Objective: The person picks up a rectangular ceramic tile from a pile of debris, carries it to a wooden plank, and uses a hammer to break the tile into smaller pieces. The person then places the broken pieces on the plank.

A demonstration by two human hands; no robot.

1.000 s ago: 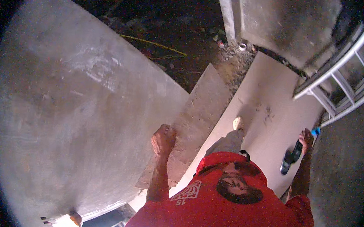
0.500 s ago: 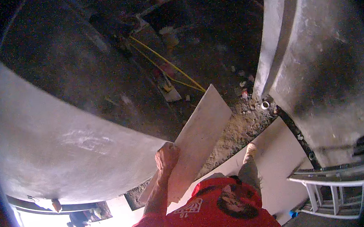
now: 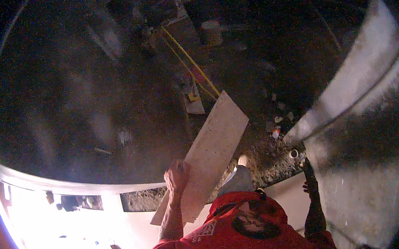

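Observation:
My left hand [image 3: 176, 176] is closed round the left edge of a long, flat, pale tile-like slab [image 3: 216, 139]. The slab is tilted, its far end pointing up and to the right, its near end beside my left forearm. At the right, my right hand [image 3: 309, 184] is in shadow beside the foot of the wall. Its fingers look apart, with nothing visible in them. Below the slab, one of my feet [image 3: 243, 161] is at the edge of the rough dirt strip [image 3: 267, 166].
A pale wall end [image 3: 345, 95] rises at the right, with a white pipe opening [image 3: 294, 153] by its base. Another wall's edge [image 3: 74, 181] runs along the left. Yellow strips [image 3: 190, 60] and a bucket [image 3: 211, 33] are in the dark room beyond. Pale flooring [image 3: 285, 193] lies near me.
I have stepped forward toward the dirt strip, and the view has turned. My right arm has come into view by the right wall. My left hand still holds the slab.

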